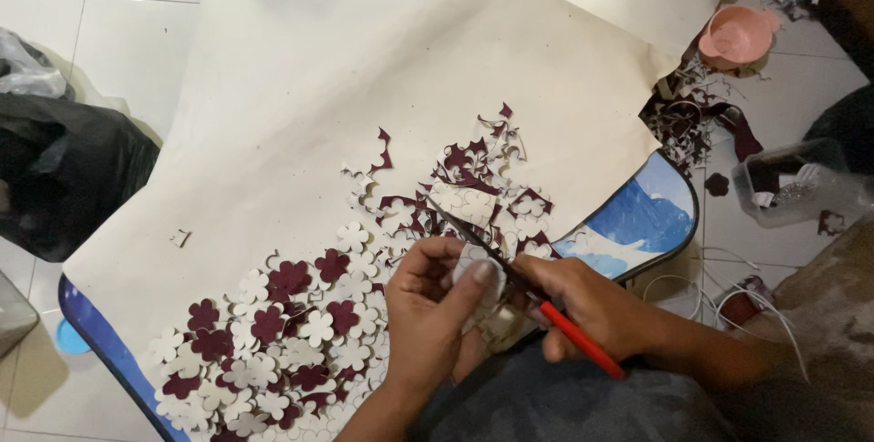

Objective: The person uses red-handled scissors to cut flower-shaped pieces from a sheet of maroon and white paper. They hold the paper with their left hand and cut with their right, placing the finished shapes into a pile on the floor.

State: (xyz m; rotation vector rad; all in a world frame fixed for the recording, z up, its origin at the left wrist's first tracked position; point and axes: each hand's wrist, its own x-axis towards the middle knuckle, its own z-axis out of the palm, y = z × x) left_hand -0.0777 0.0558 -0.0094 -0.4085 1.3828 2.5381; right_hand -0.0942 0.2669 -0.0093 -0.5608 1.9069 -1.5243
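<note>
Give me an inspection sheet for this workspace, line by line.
Surface: low table with a blue edge, covered by a cream sheet.
Job's things: red-handled scissors cutting a white paper piece; cut flowers, white and maroon, piled at the near edge.
Clutter: paper scraps on the sheet, more scraps on the floor.
Grippers: left hand holds the paper piece; right hand holds the scissors.
Cables: white cable on the floor.
Surroundings: pink bowl, clear box, black bag, tiled floor.
</note>
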